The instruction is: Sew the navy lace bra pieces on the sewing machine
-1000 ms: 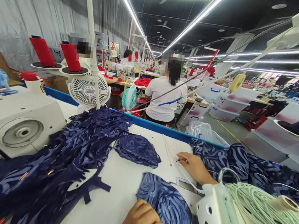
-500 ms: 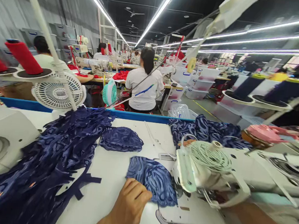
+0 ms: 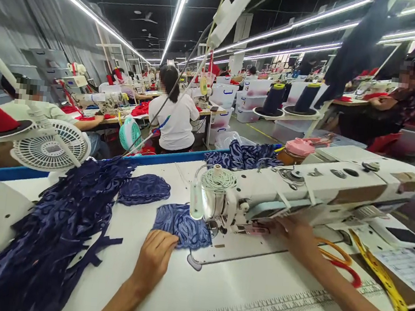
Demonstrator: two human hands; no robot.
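Note:
My left hand (image 3: 156, 251) is closed at the near left edge of a blue patterned fabric piece (image 3: 183, 227), its fingers pressed together on the cloth. The fabric's right end lies by the needle area of a white sewing machine (image 3: 353, 183). My right hand (image 3: 297, 236) reaches beneath the machine's arm; its fingertips are hidden there, and whether they hold anything does not show. A stack of dark blue fabric pieces (image 3: 144, 190) lies just beyond the held cloth. Coiled pale green cord (image 3: 220, 179) sits on top of the machine head.
A large heap of navy fabric strips (image 3: 52, 223) covers the left side. More patterned cloth (image 3: 246, 154) lies behind the machine. Scissors with orange and red handles (image 3: 344, 264), a yellow tape measure (image 3: 380, 275) and a printed ruler strip (image 3: 243, 310) are at the right and front.
The view has turned to the right. My right hand has drawn back from behind the machine head to under its arm. My left hand stays at the fabric's edge.

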